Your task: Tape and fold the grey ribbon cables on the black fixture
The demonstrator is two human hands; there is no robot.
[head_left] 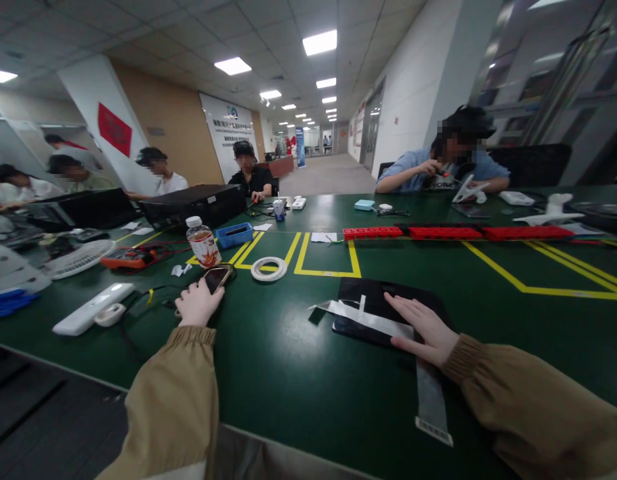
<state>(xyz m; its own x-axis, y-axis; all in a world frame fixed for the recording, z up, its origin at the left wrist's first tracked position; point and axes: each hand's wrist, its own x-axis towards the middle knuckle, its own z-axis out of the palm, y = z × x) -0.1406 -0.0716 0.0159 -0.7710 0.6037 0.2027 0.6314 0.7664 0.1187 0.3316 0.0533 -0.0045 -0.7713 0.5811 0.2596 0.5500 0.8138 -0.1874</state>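
Observation:
My left hand (201,305) is at the near end of a dark phone (219,277), with the thumb on one side and the fingers on the other. My right hand (425,328) lies flat with fingers stretched over a thin black panel (351,290). A silvery flat strip (383,321) crosses the panel, passes under that hand, and bends toward me, its striped end lying on the green table (288,407). A smaller clear piece sticks up from the strip. Left of my left hand runs a dark cable with a yellow tie.
A roll of white tape (269,269), a drink bottle (204,243) and a blue tray (234,235) stand beyond my hands. A white device (94,309) and an orange multimeter (131,256) are at left. Red bars (445,232) line the far side. Other people sit around the table.

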